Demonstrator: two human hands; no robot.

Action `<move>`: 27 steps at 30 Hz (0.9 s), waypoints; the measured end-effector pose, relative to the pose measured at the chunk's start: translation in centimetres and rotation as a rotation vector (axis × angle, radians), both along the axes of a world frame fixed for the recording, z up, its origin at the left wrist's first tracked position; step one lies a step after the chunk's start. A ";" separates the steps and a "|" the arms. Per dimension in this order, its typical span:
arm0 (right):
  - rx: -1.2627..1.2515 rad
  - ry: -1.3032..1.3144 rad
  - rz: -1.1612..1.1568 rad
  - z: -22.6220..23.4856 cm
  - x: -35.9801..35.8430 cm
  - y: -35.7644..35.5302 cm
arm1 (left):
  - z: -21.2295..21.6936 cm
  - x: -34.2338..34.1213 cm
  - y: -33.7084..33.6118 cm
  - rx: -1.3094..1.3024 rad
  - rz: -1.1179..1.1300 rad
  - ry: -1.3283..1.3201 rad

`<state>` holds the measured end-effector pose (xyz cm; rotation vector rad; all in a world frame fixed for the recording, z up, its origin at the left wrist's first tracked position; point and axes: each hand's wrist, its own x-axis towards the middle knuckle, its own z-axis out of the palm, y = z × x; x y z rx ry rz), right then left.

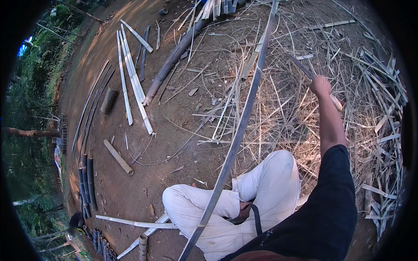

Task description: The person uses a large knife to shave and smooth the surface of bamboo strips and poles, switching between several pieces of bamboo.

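My right hand (321,86) is out at the right with its fingers closed around the handle of a long knife (299,66). The dark blade points away to the upper left, and the pale handle end sticks out behind the fist. A long, dark bamboo strip (237,139) runs diagonally from the lower edge, across my crossed legs in white trousers (272,182), to the top of the view. Near its far part a wider, pale bamboo piece (251,61) lies beside it. The blade is apart from the strip. My left hand is out of view.
Thin bamboo shavings (283,108) cover the ground ahead and to the right, with a heap of strips (387,95) at the right. Left of them lie a dark bamboo pole (174,65), split pale strips (132,71), short bamboo lengths (118,157) and upright dark tubes (90,182).
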<state>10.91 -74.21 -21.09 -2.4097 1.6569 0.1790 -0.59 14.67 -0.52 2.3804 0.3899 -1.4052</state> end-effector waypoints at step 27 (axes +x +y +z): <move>0.163 -0.418 0.713 13.2 -22.5 49.5 | -4.8 7.4 -4.3 -0.464 0.065 0.271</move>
